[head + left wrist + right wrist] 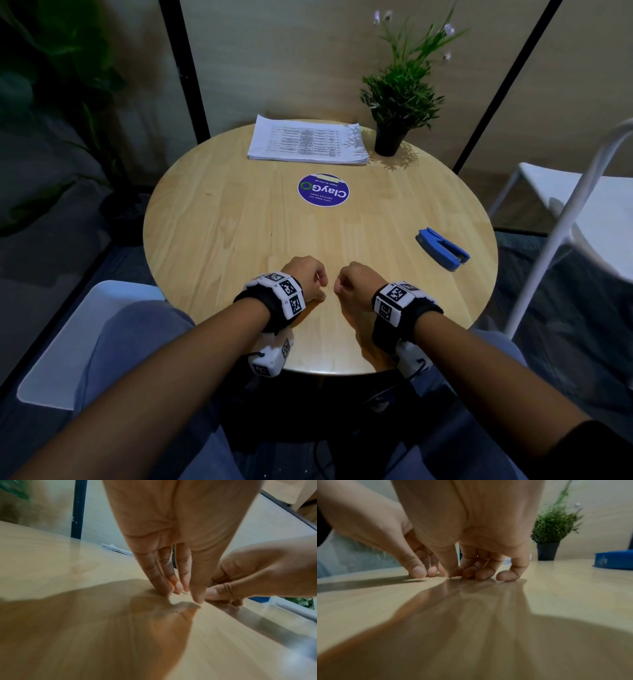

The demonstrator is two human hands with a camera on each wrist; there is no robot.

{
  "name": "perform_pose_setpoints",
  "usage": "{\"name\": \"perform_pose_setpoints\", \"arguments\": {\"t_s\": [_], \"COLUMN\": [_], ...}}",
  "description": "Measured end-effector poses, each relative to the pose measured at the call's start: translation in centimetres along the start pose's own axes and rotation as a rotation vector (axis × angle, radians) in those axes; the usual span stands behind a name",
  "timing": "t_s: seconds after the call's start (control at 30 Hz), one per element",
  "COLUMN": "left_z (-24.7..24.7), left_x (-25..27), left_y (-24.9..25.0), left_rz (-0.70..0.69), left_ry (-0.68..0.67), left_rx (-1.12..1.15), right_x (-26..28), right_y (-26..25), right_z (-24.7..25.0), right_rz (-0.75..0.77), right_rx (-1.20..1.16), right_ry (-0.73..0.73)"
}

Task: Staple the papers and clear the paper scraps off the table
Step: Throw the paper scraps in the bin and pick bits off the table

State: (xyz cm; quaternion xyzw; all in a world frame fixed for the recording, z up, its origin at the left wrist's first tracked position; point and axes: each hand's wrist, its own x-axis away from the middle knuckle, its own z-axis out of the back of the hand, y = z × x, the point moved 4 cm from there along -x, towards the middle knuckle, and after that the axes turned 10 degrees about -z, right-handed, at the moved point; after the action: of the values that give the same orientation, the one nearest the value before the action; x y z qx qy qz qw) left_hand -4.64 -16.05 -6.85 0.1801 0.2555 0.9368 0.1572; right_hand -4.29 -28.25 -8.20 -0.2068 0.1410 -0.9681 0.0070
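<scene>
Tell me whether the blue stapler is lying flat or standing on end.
Lying flat. The blue stapler rests lengthwise on the round table, off to the right, apart from both hands and from the paper stack.

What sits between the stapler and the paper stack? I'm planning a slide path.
Only bare table between stapler and paper stack, per the head view.
</scene>
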Motion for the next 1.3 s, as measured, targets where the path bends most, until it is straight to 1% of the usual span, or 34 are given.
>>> {"name": "perform_pose_setpoints", "arguments": {"t_s": [0.13, 0.3, 0.43, 0.67, 0.87, 1.03, 1.13, 1.3], "left_z": [0.2, 0.3, 0.1, 0.8, -0.1, -0.2, -0.3, -1.1], "left_x": [-0.5, -1.2, -1.6, -1.3, -1.6, -1.6, -1.3, -1.2], "left_y": [0.4, 1.0, 1.4, 0.5, 1.2, 1.2, 0.7, 1.5], "left_rz": [-0.042, -0.068, -0.091, -0.075, -0.054, -0.032, -0.006, -0.007], "left_ry": [-0.007, -0.003, 0.003, 0.026, 0.003, 0.004, 0.016, -0.007], "left_rx": [-0.035, -0.035, -0.044, -0.026, -0.084, -0.037, -0.035, -0.040], "right_x": [-0.1, -0.3, -0.2, -0.2, 0.0, 0.0, 0.3, 0.3], "right_y": [1.1, 2.3, 2.2, 2.7, 1.0, 1.9, 2.7, 1.5], "right_z": [0.9, 1.2, 1.5, 1.6, 1.3, 1.9, 2.0, 1.4], "right_rz": [-0.051, -0.072, -0.030, -0.051, 0.014, -0.038, -0.044, -0.030], "right_rx": [-0.208, -0.311, -0.315, -0.221, -0.173, -0.219, -0.204, -0.219], "right_ry": [0.016, 0.009, 0.005, 0.011, 0.026, 0.005, 0.000, -0.005]}}
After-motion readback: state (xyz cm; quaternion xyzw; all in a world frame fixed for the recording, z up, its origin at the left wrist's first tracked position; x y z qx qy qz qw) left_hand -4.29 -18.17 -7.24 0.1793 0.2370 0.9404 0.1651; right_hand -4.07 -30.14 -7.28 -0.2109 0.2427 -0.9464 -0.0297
